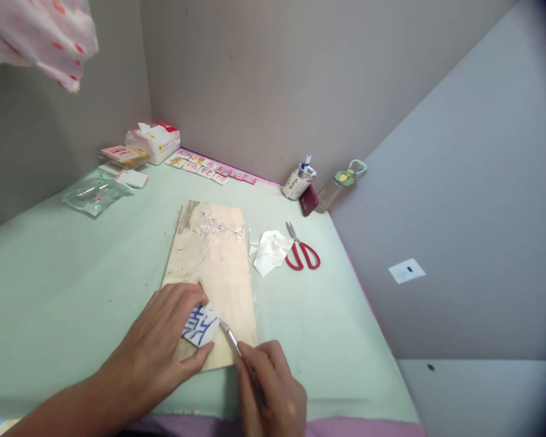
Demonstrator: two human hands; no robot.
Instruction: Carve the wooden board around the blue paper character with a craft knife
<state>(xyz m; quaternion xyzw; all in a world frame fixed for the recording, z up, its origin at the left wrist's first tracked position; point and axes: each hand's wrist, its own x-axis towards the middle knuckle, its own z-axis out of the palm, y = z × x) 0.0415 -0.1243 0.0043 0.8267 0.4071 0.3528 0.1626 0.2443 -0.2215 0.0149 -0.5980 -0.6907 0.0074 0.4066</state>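
A small white block (pixel 202 326) with blue character strokes on its face rests on the near part of a wooden board (pixel 218 267). My left hand (pixel 164 331) grips it between thumb and fingers, from the left side. In my right hand (pixel 273 388) is a craft knife (pixel 230 337), held like a pen. Its blade tip meets the block's right corner or lies just beside it; I cannot tell which. Pale shavings (pixel 218 227) are scattered over the board's far end.
Right of the board lie a crumpled tissue (pixel 272 252) and red-handled scissors (pixel 303 252). Along the back stand a tissue pack (pixel 157 142), rows of lettered tiles (pixel 204 167), a pen cup (pixel 298 183) and a bottle (pixel 339 188). A clear plastic packet (pixel 95 193) lies at left.
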